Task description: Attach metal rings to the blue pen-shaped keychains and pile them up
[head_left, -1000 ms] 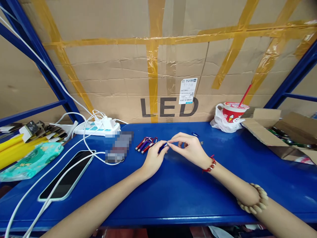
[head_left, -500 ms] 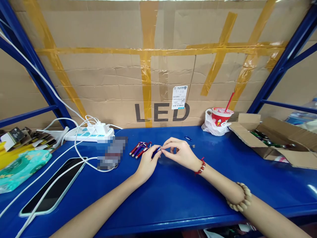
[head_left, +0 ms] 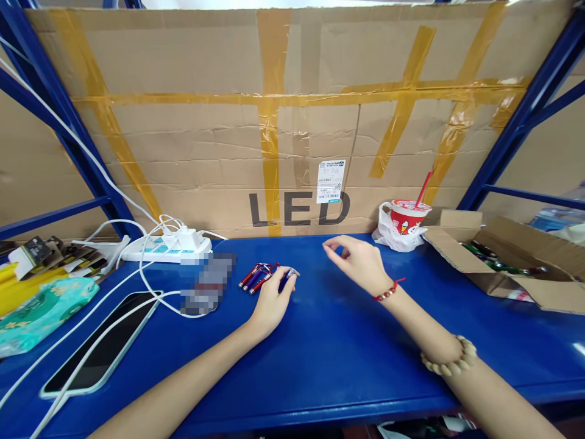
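Note:
My left hand (head_left: 270, 300) is closed around a small blue flashlight (head_left: 286, 280) with a silver end, its tip showing between thumb and fingers. Just left of that hand lie several small red and purple flashlights (head_left: 255, 279) with carabiner clips, side by side on the blue table (head_left: 320, 360). My right hand (head_left: 359, 262) is over the table to the right, apart from the left one. Its thumb and index finger come together in a pinch; whatever they hold, if anything, does not show. The spot where a blue carabiner and a small metal piece lay is covered by this hand.
A power strip (head_left: 155, 250) with white cables stands at the back left, near two phones, one a dark phone (head_left: 103, 344). At the right are a red cup (head_left: 408, 216) in a plastic bag and an open cardboard box (head_left: 493, 277). A large carton (head_left: 205, 152) closes the back.
My right hand has left the blue flashlight and moved right, over where the carabiner and metal piece lay. My left hand stays in place with the flashlight.

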Demonstrator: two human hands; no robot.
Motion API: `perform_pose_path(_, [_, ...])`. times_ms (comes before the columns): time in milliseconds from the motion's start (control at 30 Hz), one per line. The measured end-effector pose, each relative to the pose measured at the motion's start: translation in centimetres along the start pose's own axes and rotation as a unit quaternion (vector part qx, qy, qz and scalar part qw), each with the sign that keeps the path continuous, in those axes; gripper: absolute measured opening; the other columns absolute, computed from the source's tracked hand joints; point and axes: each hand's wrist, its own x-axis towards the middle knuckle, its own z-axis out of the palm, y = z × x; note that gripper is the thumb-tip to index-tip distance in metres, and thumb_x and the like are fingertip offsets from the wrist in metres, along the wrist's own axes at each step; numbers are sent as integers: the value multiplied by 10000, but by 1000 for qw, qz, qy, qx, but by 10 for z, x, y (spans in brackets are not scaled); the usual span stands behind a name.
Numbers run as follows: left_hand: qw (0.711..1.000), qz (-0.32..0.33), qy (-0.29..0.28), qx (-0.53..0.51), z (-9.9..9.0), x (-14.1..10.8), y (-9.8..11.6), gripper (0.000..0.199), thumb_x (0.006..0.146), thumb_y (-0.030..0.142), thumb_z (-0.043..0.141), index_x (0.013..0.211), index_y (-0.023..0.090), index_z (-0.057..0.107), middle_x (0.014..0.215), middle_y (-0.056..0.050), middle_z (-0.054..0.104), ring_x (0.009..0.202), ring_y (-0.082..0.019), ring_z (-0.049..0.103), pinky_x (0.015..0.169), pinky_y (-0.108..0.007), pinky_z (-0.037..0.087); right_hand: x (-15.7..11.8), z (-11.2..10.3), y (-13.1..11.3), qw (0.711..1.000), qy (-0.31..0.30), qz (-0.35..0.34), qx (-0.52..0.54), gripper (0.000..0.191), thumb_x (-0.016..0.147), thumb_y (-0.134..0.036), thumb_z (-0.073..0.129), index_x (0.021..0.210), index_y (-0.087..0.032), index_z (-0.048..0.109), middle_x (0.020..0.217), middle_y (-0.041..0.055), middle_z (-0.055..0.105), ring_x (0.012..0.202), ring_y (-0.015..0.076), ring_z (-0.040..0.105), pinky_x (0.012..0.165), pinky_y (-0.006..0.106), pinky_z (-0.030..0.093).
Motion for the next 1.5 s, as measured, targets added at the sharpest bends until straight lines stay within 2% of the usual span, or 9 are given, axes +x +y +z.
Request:
perform_pose_path(67, [1000,-9,-1,-15,-1,1,0,263,855,365,386,940,161,529,758,-22,540,661,-121,498,608,-213,376,5,-3,13,994,-50,79,-54,200,809,-348,484,929,-271,624,865,-41,644,691,114,580,520,218,341])
perform_pose_path(133, [1000,-8,-5,-23,-2,2,-1,265,855,371,386,936,161,527,754,-20,534,657,-117,494,609,-211,375,8,-3,24,982,-110,119,-93,206,799,-346,493,922,-270,639,877,-26,651,793,156,591,527,233,342])
perform_pose_path(267, [1000,4,2,-10,-6,6,-3,263,862,366,381,939,164,530,737,-13,524,669,-114,490,624,-210,374,7,0,38,964,-179,154,-121,112,716,-320,602,749,-244,677,793,1,661,792,213,597,520,259,336])
perform_pose_path(400, [1000,-2,18,-2,-8,7,-4,258,866,349,377,934,157,535,720,-9,524,656,-110,489,613,-207,371,5,3,41,954,-212,161,-135,79,699,-277,630,751,-242,678,818,5,662,813,215,600,553,268,359])
perform_pose_path(600, [1000,14,18,3,-6,5,-4,221,864,306,389,906,157,548,697,5,522,657,-101,486,632,-205,360,5,6,40,948,-232,165,-143,91,717,-262,615,776,-240,681,851,0,660,860,229,592,592,281,385])
perform_pose_path(800, [1000,9,21,4,-6,3,-1,212,862,299,393,898,158,547,683,8,520,669,-108,495,654,-211,357,5,11,39,949,-253,151,-110,111,721,-246,605,802,-281,673,846,-59,658,838,151,597,608,228,403])
perform_pose_path(1133, [999,16,33,-11,-9,2,-2,213,860,294,394,904,154,548,695,7,522,676,-105,497,650,-204,359,1,24,32,960,-251,104,-74,141,756,-206,561,833,-260,666,841,-60,654,782,106,595,653,192,423])
perform_pose_path(1333, [1000,10,21,-13,-8,2,1,226,864,307,379,890,154,544,690,8,513,650,-100,477,621,-204,347,1,18,24,955,-237,132,-119,169,755,-260,569,896,-288,659,893,-26,642,858,166,585,619,237,420])
perform_pose_path(1500, [1000,-5,6,-19,-6,1,2,240,862,330,383,897,153,541,696,4,517,648,-101,471,614,-203,347,2,10,28,943,-230,175,-165,194,748,-304,591,915,-227,655,973,29,628,923,220,571,676,288,422])
